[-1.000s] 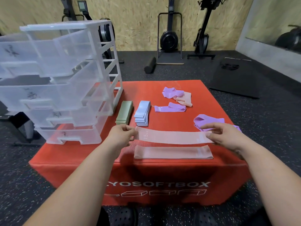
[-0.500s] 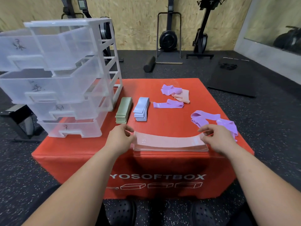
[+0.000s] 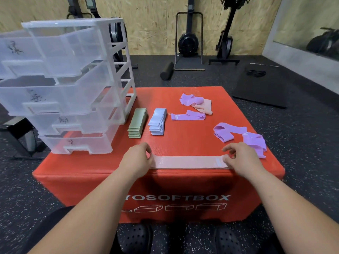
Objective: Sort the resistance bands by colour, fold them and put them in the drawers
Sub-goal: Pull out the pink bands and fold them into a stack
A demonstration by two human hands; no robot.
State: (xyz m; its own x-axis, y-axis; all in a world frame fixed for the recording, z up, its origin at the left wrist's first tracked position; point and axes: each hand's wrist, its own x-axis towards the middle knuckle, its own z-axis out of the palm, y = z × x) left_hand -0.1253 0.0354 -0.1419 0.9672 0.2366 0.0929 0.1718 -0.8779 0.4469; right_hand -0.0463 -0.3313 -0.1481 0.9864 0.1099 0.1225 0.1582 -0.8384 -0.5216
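The red soft box (image 3: 183,142) carries all items on its top face. The clear drawer unit (image 3: 73,83) occupies the left side, with its four drawers pulled out toward the person. A bare strip of box top lies between the hands and the folded stacks.

The green stack (image 3: 138,123) and blue stack (image 3: 157,121) sit side by side just right of the unit. Loose purple bands (image 3: 238,133) lie near the right edge, close behind the right hand.

The pink band (image 3: 189,162) lies flat along the front edge. The left hand (image 3: 136,158) pinches its left end and the right hand (image 3: 242,158) grips its right end, fingers curled.

Half a second ago this band arched above a second pink band; it now lies on it, edges aligned.
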